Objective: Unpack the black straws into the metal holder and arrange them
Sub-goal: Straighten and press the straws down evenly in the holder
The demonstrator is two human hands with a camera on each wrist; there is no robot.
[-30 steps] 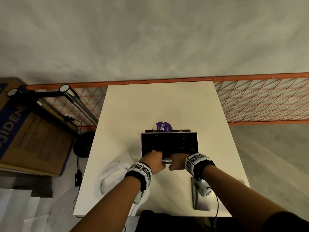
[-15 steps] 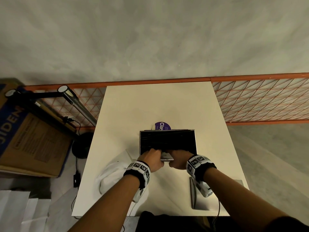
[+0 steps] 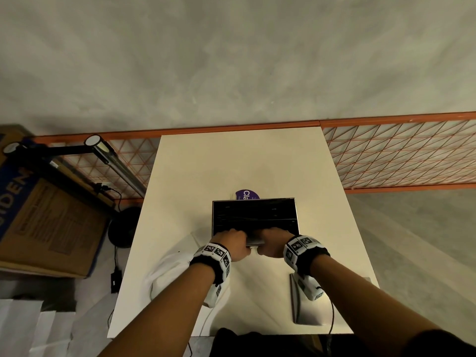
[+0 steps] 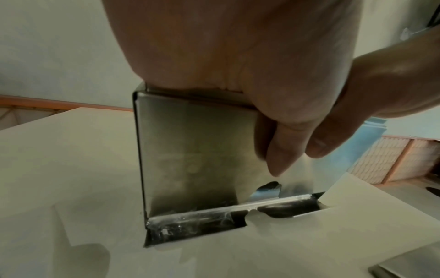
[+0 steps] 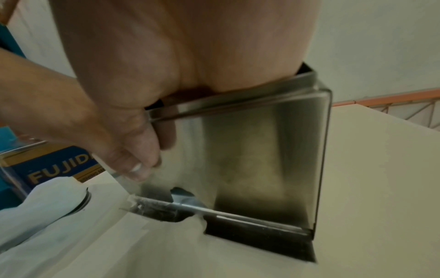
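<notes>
Pale worktop point(image 3: 231, 161) carries your metal holder point(image 3: 292, 204), now nudged slightly farther away; black straws point(image 3: 253, 213) lie inside. Your left hand point(image 3: 231, 244) and right hand point(image 3: 273, 243) hook its near rim, so arranging remains.
</notes>
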